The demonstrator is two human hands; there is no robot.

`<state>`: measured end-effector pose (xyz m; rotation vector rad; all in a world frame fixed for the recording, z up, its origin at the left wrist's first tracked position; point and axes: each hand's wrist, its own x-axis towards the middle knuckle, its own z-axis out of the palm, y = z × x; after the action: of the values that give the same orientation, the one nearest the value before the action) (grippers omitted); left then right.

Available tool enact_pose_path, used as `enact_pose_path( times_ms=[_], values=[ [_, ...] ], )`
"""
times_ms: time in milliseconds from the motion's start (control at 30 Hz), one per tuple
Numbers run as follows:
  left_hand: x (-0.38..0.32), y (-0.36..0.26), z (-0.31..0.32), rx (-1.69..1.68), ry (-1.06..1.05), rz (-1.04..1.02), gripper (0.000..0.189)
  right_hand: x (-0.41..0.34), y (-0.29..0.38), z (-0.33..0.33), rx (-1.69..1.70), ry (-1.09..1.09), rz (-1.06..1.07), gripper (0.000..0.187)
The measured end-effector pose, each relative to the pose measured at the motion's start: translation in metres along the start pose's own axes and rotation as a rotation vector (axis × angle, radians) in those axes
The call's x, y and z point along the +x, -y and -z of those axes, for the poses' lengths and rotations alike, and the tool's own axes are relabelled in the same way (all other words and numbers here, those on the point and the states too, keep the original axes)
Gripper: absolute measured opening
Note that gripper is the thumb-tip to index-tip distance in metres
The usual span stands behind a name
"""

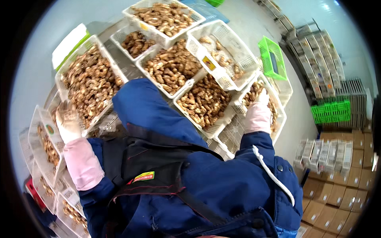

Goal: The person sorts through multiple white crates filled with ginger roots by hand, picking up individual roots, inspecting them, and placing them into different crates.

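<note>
White plastic crates full of knobbly brown pieces, perhaps mushrooms or roots, surround my knees. My left hand [68, 119], in a pale glove with a pink sleeve cuff, is at the near left edge of a large heaped crate [89, 86]; whether it holds anything is unclear. My right hand [262, 97], also pale-gloved, reaches over the brown pieces in a crate [281, 119] on the right, its fingertips hard to make out. Between my hands lie two more filled crates [174, 67] [205, 101]. A sparsely filled crate [224, 56] rests tilted upon their edges.
Further filled crates stand at the top [166, 19] and lower left [47, 148]. A bright green basket [272, 58] sits beyond my right hand. Stacked crates [318, 62], a green crate [330, 111] and cardboard boxes [333, 190] line the right side.
</note>
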<state>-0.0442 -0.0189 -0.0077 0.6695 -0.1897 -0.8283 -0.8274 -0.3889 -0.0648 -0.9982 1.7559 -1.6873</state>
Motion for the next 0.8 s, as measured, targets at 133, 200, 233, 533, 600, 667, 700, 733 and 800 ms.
enact_pose_path(
  times_ms=[133, 200, 233, 533, 600, 667, 700, 733, 800],
  values=[
    [0.002, -0.016, -0.008, -0.176, -0.017, -0.104, 0.036, -0.084, 0.098, -0.146, 0.400, 0.449, -0.132, 0.036],
    [-0.008, -0.025, -0.027, -0.141, -0.100, -0.217, 0.034, -0.195, 0.185, -0.217, 0.318, 0.741, -0.073, 0.036],
    [-0.011, -0.028, -0.041, -0.155, -0.128, -0.251, 0.033, -0.231, 0.208, -0.240, 0.330, 0.892, -0.027, 0.036],
    [-0.007, -0.056, -0.008, -0.167, -0.412, -0.310, 0.032, -0.534, 0.187, -0.427, -1.085, 1.977, 0.990, 0.062],
    [-0.001, -0.054, -0.008, -0.088, -0.372, -0.304, 0.034, -0.557, 0.147, -0.435, -1.318, 1.908, 1.024, 0.074],
    [0.001, -0.056, -0.004, 0.003, -0.326, -0.300, 0.035, -0.582, 0.112, -0.445, -1.569, 1.902, 1.066, 0.080],
    [0.004, -0.058, -0.008, 0.013, -0.321, -0.301, 0.034, -0.589, 0.109, -0.449, -1.661, 1.915, 1.059, 0.082],
    [0.006, -0.056, -0.010, 0.045, -0.326, -0.287, 0.033, -0.587, 0.100, -0.452, -1.606, 1.927, 1.073, 0.077],
    [0.006, -0.056, -0.011, 0.071, -0.320, -0.272, 0.033, -0.591, 0.101, -0.454, -1.568, 1.901, 1.121, 0.073]
  ],
)
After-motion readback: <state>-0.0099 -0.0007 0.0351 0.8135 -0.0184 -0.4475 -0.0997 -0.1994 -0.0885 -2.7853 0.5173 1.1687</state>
